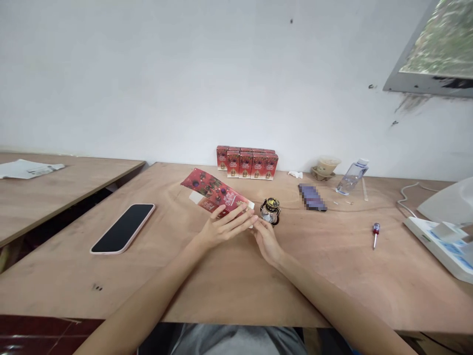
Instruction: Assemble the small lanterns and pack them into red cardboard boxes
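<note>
A red printed cardboard box (pixel 212 190), long and partly flattened, is tilted over the table with white flaps showing at both ends. My left hand (pixel 226 226) grips its near side, fingers laid along the front. At the box's right end, my right hand (pixel 266 240) pinches the edge by a white flap; its fingertips are partly hidden behind my left fingers. Just beyond my right hand stands a small lantern (pixel 271 211) with a black-and-gold top and a clear body.
Several red boxes (pixel 251 164) stand by the wall. A phone (pixel 123 229) lies at left, another phone (pixel 312 197) right of the lantern. Farther right are a bottle (pixel 352 176), a lidded cup (pixel 326 166), a screwdriver (pixel 376 234) and a power strip (pixel 439 246).
</note>
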`<state>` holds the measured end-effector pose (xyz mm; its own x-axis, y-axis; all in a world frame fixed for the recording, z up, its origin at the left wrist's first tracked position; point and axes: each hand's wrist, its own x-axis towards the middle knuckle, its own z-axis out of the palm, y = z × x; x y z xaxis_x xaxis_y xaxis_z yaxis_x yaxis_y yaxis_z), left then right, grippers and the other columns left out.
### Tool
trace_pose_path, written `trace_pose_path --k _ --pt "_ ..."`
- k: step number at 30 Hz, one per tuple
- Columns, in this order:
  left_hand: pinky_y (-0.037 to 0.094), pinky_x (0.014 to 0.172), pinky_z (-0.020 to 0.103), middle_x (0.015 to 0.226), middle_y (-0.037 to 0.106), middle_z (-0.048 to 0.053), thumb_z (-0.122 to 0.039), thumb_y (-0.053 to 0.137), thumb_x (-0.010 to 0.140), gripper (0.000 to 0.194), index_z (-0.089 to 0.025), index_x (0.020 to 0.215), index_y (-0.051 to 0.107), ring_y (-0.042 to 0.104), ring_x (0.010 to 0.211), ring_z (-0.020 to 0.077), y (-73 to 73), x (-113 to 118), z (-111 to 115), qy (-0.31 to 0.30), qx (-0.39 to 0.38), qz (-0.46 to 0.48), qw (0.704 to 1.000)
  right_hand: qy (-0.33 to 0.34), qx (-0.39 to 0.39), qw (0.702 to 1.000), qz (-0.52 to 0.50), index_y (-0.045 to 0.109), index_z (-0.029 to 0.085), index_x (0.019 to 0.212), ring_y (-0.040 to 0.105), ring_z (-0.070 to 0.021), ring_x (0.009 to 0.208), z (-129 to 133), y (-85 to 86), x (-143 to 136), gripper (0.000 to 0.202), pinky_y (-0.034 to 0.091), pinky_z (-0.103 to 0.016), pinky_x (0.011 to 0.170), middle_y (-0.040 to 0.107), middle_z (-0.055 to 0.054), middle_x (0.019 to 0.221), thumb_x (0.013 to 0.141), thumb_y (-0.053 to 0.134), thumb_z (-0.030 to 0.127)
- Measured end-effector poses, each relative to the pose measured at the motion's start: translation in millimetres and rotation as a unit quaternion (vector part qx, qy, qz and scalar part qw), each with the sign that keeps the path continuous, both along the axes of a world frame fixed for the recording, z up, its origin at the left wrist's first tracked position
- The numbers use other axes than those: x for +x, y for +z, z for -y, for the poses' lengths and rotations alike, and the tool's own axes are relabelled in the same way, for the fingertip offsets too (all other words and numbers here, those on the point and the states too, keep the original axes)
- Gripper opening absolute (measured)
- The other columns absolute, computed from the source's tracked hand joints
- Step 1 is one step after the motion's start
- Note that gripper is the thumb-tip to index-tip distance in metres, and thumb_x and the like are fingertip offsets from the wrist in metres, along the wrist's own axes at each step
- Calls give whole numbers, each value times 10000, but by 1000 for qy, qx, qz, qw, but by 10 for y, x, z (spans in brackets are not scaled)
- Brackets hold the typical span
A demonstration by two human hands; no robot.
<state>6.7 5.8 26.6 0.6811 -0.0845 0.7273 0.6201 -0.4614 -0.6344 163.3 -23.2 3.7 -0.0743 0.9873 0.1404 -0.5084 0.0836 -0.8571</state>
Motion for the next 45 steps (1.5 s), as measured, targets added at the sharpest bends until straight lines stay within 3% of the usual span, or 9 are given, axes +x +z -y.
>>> trace_pose_path --k 6,15,21,26,31,38,41,45 --pt "54 1133 320 1168 656 -17 -124 491 881 304 -261 1125 610 445 1269 96 -66 -19 -42 -26 -42 -5 999 -13 -52 997 49 696 228 838 568 -201 955 -1 -31 -7 324 407 -338 873 690 -30 957 617 735 463" --pt "112 1102 319 1232 614 3 -140 446 916 384 -300 1260 504 549 1166 110 -1 -45 -65 -3 -125 -4 992 -11 -89 996 2 661 201 679 604 -175 825 -1 -30 -8 224 421 -326 832 692 -14 765 618 742 400" --pt "164 1080 329 1280 576 25 -127 407 926 413 -283 1304 459 517 1209 136 13 -131 -113 22 -167 -11 986 -87 -109 990 -8 666 222 759 610 -193 926 -55 -72 41 261 443 -340 832 693 -22 910 580 759 387" --pt "109 1108 358 1294 567 60 -106 410 915 445 -244 1338 425 507 1223 161 0 -162 -181 36 -161 17 986 -58 -58 995 58 666 258 959 564 -213 1078 -29 -34 65 314 416 -370 903 652 -19 1115 666 685 368" --pt "142 1106 434 1310 544 114 -83 377 901 467 -191 1355 408 455 1271 214 -61 -223 -285 53 -199 -3 979 -46 20 992 119 585 263 1089 566 -200 1049 27 -87 -14 447 420 -376 938 634 -31 1120 653 685 288" --pt "343 1010 364 1331 530 94 -61 448 780 547 -161 1318 459 480 1245 213 -225 -284 -345 80 -379 -121 914 -90 -37 980 174 558 216 950 587 -197 935 -69 -296 -33 375 440 -403 913 634 -49 997 588 657 212" --pt "332 1030 374 1379 480 96 -136 488 773 588 -177 1355 414 436 1280 218 -176 -267 -292 57 -416 -91 903 -83 -23 982 169 551 218 974 586 -197 961 -67 -285 -20 382 437 -405 924 631 -52 1031 604 645 204" --pt "291 1074 423 1444 382 131 -203 471 817 649 -165 1431 264 327 1349 243 -162 -293 -334 41 -402 5 915 -68 55 975 203 543 256 1083 544 -199 1099 7 -181 -7 435 417 -385 945 582 -49 1199 657 611 199"
